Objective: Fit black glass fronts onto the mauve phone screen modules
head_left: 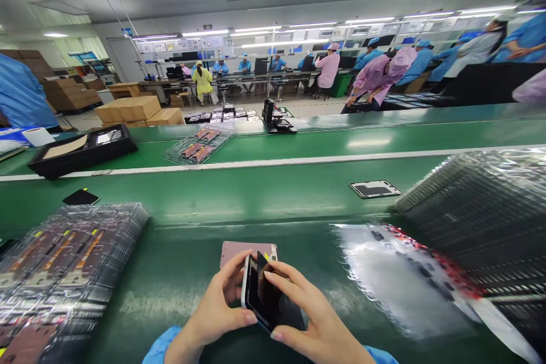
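My left hand (209, 310) is closed around the silver edge of a phone (255, 296), which is tilted above the bench. My right hand (318, 313) pinches a thin dark panel (269, 290) that stands at an angle against the phone's open face. A yellow tab shows at the panel's upper end, by my right fingertips. Whether the panel is attached to the phone along its lower edge, I cannot tell. Just beyond my hands lies a pink phone cover (230, 250), partly hidden behind them.
Stacked clear trays with brown parts (68, 261) stand at left, taller stacked trays (482, 227) at right. Blurry clear plastic sheets (396, 278) lie near the right stack. Farther off are a phone back plate (375, 189), a black bin (85, 151) and a black fixture (275, 118).
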Available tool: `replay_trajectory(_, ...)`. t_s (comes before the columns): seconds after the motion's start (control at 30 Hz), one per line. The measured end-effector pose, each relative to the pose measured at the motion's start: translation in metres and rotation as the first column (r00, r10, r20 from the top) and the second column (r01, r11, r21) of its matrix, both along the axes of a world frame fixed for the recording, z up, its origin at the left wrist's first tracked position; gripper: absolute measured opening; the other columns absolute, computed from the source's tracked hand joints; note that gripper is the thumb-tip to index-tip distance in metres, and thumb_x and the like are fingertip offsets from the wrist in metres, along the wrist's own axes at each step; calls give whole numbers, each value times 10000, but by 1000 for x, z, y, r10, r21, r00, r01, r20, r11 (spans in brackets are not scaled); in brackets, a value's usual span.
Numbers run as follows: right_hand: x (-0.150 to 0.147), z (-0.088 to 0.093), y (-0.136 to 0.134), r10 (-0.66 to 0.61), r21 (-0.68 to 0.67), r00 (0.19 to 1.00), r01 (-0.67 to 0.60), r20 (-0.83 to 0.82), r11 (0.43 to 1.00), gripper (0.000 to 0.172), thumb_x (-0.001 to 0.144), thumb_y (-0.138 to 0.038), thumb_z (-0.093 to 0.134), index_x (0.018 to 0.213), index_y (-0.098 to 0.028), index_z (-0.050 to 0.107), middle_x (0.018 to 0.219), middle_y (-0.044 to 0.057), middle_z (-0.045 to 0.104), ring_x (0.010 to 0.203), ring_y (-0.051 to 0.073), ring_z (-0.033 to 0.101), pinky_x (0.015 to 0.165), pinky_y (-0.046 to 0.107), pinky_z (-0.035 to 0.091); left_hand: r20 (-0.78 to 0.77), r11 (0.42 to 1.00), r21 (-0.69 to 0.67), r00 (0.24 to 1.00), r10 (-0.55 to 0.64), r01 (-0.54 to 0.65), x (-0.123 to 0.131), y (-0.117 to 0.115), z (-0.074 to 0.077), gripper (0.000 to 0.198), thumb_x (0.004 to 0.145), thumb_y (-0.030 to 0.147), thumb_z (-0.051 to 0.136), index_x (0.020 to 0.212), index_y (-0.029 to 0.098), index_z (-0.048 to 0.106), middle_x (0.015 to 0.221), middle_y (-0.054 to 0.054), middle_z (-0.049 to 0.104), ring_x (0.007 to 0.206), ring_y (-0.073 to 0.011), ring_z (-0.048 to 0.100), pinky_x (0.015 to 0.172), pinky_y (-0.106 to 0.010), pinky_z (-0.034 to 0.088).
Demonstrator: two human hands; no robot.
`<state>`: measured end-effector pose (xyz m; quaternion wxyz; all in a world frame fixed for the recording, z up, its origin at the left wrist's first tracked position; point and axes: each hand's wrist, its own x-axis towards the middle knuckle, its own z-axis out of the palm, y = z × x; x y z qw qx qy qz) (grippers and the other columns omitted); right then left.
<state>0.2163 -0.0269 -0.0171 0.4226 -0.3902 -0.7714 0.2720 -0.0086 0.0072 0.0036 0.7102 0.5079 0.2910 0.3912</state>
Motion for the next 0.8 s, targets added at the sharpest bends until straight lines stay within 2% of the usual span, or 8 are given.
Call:
replay_trajectory(0.2,-5,-3,0,-19,92,993,9,115,996,685,827,-482,715,1436,-275,479,1459,151,504,1298,316,532,1013,417,509,60,1000,-15,998,10,-9,6,-2,-4,863,586,380,902,1362,311,531,1409,-123,571,1263,-346,550,999,-434,485)
replay_trajectory(0.47,-7,2,-1,-48,199,986,15,162,980,643,885,-529,622,1442,-254,454,1449,150,505,1294,275,539,1004,359,518,99,1000,5,995,-5,4,6,-2,-7,834,611,328,899,1358,350,529,1399,-108,584,1246,-319,576,955,-390,519)
replay_trajectory(0.8,-8,2,0,-45,229,978,-4,206,974,644,907,-509,601,1461,-233,423,1488,150,450,1330,272,493,1035,367,490,70,999,41,998,-4,1,7,-4,-8,800,671,346,861,1384,344,500,1466,-117,525,1378,-356,432,996,-408,504)
